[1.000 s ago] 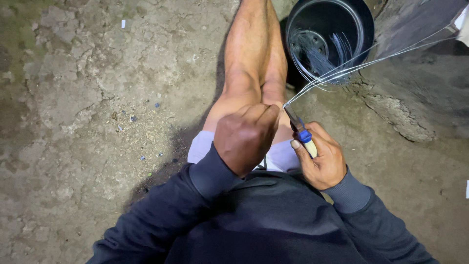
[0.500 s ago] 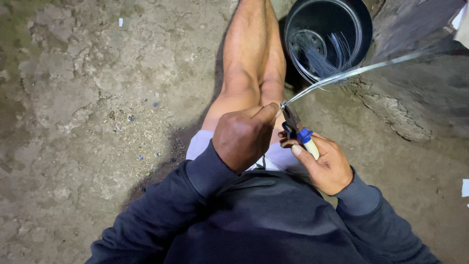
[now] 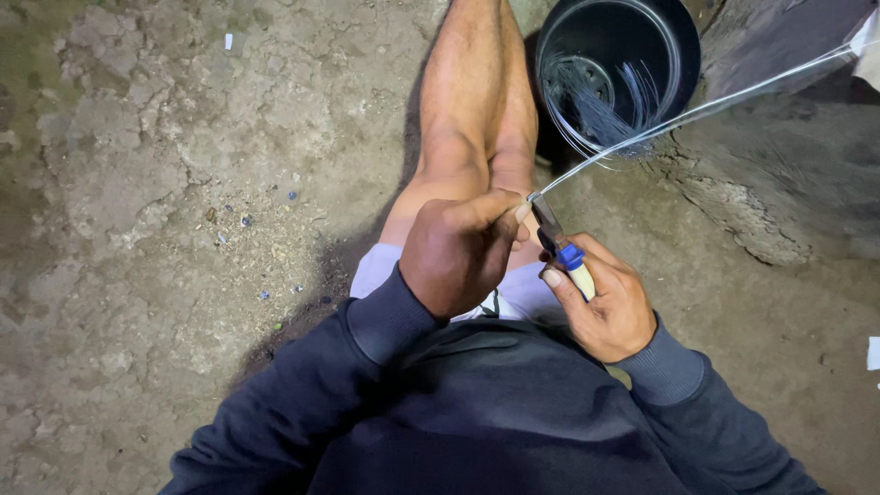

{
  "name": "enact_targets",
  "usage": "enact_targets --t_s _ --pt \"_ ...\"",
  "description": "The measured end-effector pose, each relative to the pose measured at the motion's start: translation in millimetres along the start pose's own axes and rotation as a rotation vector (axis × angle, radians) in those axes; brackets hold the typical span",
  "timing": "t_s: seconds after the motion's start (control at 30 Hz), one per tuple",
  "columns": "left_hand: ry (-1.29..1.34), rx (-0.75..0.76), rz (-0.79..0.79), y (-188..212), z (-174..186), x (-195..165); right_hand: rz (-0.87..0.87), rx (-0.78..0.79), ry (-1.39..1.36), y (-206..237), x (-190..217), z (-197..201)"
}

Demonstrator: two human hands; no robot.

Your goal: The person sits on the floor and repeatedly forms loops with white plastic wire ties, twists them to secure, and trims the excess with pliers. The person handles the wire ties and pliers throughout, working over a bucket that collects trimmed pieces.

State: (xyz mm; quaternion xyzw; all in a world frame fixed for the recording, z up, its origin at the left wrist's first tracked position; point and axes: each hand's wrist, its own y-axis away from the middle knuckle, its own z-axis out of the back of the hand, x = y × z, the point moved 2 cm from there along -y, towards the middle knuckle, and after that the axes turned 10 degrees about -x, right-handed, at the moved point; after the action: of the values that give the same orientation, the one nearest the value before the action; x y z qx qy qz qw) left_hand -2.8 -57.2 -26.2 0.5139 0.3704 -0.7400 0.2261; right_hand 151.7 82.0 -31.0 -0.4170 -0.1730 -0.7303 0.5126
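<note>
Left hand: my left hand (image 3: 456, 255) is curled tight, thumb and fingertips pinching the near end of the thin strands (image 3: 697, 110) just above my knee.
Right hand: my right hand (image 3: 605, 307) is wrapped shut around the knife (image 3: 561, 246), thumb pressed along its handle.
Knife: a short dark blade, a blue collar, a pale cream handle; the tip meets the strands right at my left fingertips.
Strands: fine, pale and glossy, stretched taut in a straight line from my pinch up to the top right edge; I think there are several, though they blur into one.
Bucket: a round black bucket (image 3: 683, 55) stands past my bare knee, with more loose, curved strands inside.
Ground: rough, cracked concrete (image 3: 156, 183), gritty with small bits of debris.
Sleeves: dark blue knit with ribbed cuffs.
</note>
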Motion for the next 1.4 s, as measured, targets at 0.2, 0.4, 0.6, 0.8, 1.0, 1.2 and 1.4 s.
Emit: enact_targets --t_s 0.2,0.4,0.6,0.8,1.0,1.2,1.4 --pt "0.440 0.132 0.259 0 -10 15 0.028 -0.034 0.052 2 -3 0" --pt "0.535 0.166 0.399 0 -15 26 -0.043 0.049 -0.071 6 -12 3" --pt "0.635 0.196 0.498 -1 -15 27 -0.098 0.057 -0.082 9 -15 4" --pt "0.612 0.202 0.489 -1 -14 27 -0.085 0.015 -0.036 7 -9 1" --pt "0.520 0.138 0.353 1 -13 19 -0.009 -0.004 -0.043 1 3 3" --pt "0.434 0.115 0.256 1 -10 15 -0.012 -0.007 0.023 0 7 5" --pt "0.587 0.167 0.381 3 -12 24 -0.044 0.014 0.008 2 5 5"
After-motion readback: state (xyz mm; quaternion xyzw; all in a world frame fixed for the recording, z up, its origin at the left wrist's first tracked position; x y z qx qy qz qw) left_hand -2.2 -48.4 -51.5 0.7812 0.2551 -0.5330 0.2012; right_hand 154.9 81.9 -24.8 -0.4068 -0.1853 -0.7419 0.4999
